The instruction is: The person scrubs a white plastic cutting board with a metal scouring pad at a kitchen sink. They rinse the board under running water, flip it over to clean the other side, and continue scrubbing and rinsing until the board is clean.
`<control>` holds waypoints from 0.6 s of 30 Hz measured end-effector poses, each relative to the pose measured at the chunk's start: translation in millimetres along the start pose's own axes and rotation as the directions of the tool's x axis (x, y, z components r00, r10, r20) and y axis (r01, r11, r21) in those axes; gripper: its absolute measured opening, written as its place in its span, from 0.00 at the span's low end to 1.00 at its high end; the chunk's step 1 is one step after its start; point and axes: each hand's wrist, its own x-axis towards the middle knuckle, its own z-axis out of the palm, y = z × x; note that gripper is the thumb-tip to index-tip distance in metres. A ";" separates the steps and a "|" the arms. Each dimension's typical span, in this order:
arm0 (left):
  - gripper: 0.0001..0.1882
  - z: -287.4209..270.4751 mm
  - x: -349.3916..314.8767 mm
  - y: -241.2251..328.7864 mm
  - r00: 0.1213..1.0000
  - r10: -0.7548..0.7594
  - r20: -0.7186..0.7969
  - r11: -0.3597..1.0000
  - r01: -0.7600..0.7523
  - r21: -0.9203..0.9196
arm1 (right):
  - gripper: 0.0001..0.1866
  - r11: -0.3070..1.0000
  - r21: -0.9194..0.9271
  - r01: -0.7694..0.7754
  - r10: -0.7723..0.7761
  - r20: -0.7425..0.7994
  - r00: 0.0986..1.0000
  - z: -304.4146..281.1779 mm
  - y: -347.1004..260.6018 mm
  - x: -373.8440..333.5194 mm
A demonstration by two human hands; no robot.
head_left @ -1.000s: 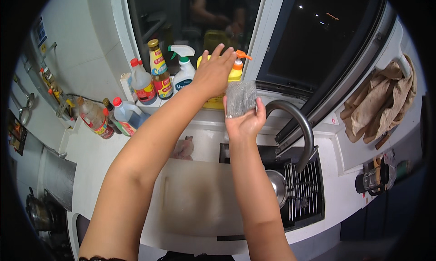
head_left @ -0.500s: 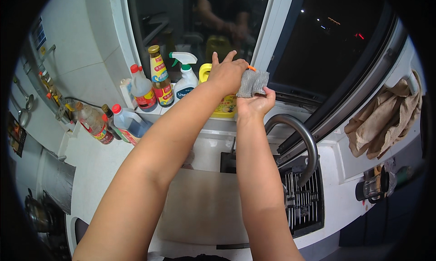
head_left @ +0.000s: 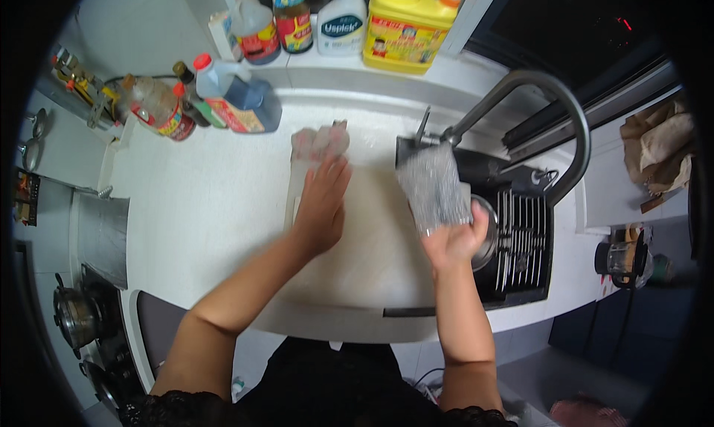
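Observation:
My right hand (head_left: 455, 241) holds a silvery-grey mesh scouring cloth (head_left: 433, 193) beside the sink. Its thumb lies along the cloth's edge, and the other fingers are hidden behind it. My left hand (head_left: 324, 208), fingers stretched out and holding nothing, hovers over the left part of a large pale cutting board (head_left: 357, 278). Just beyond its fingertips lies a crumpled pinkish-grey bundle (head_left: 320, 141), whose kind I cannot make out. On the windowsill stands a yellow jug of liquid soap (head_left: 407, 29) with an orange pump.
A dark faucet (head_left: 573, 130) arches over the black sink (head_left: 513, 293) with its metal rack (head_left: 513, 237). Several sauce bottles and a white spray bottle (head_left: 342, 22) line the back. A blender (head_left: 623, 260) stands at right; pots (head_left: 76, 315) sit at far left.
Both hands have come down from the yellow jug's pump toward me and moved apart. The scouring cloth came away in my right hand. My view has tilted down, showing more of the counter.

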 end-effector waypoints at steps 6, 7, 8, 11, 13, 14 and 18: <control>0.27 18.8 -149.4 -4.1 0.953 -0.181 0.244 0.969 0.131 0.208 | 0.31 0.715 -0.698 -0.048 -0.051 -0.121 0.991 -119.7 20.6 -106.1; 0.27 21.8 -152.3 -5.7 0.945 -0.192 0.266 0.959 0.123 0.256 | 0.29 0.182 -0.982 0.041 -0.056 0.031 0.998 -127.0 34.2 -105.8; 0.27 25.8 -154.4 -8.4 0.937 -0.201 0.286 0.946 0.110 0.305 | 0.27 -0.410 -0.899 0.155 0.029 0.157 0.987 -130.5 55.5 -103.2; 0.28 34.6 -159.9 -27.2 0.929 -0.254 0.269 0.940 0.172 0.293 | 0.25 -0.807 -0.511 0.295 0.084 0.395 0.915 -128.2 118.3 -109.3; 0.28 39.6 -169.1 -35.8 0.951 -0.187 0.247 0.948 0.109 0.298 | 0.24 -0.809 -0.495 0.316 0.099 0.415 0.904 -133.5 128.7 -111.1; 0.28 39.5 -172.1 -38.4 0.960 -0.152 0.237 0.951 0.076 0.301 | 0.23 -0.778 -0.554 0.296 0.048 0.418 0.907 -147.8 119.0 -105.7; 0.26 37.3 -171.6 -34.6 0.963 -0.166 0.215 0.945 0.092 0.315 | 0.18 -0.781 -0.622 -0.050 -0.370 0.398 0.839 -163.6 58.9 -70.6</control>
